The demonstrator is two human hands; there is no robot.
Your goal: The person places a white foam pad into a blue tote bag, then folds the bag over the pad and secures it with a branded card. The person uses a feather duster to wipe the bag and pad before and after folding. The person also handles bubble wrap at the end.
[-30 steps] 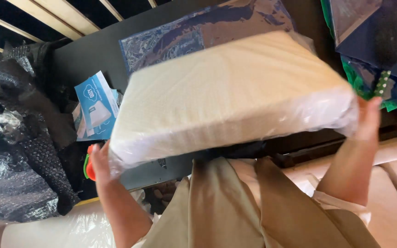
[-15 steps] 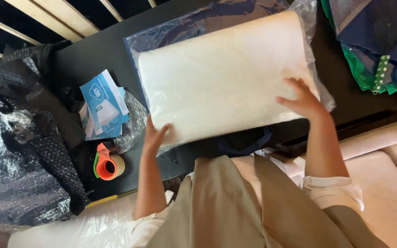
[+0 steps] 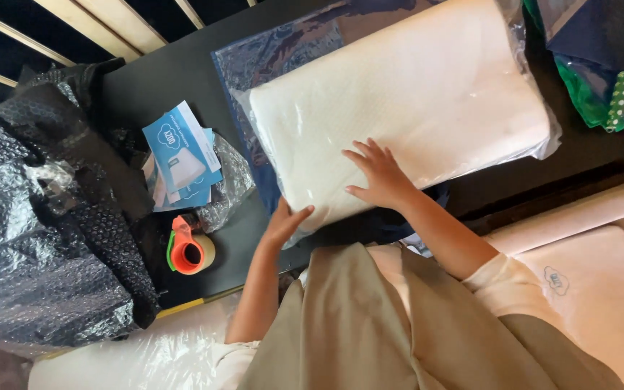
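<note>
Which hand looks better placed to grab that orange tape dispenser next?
Probably the left hand: it sits at the pillow's near corner, close to the tape dispenser. The right hand lies flat on the pillow, farther away.

White pillow (image 3: 413, 94), orange tape dispenser (image 3: 185, 245)

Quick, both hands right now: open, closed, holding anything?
Left hand: open, touching the near corner of the wrapped white pillow, not gripping it.
Right hand: open, fingers spread, palm flat on the pillow.
</note>
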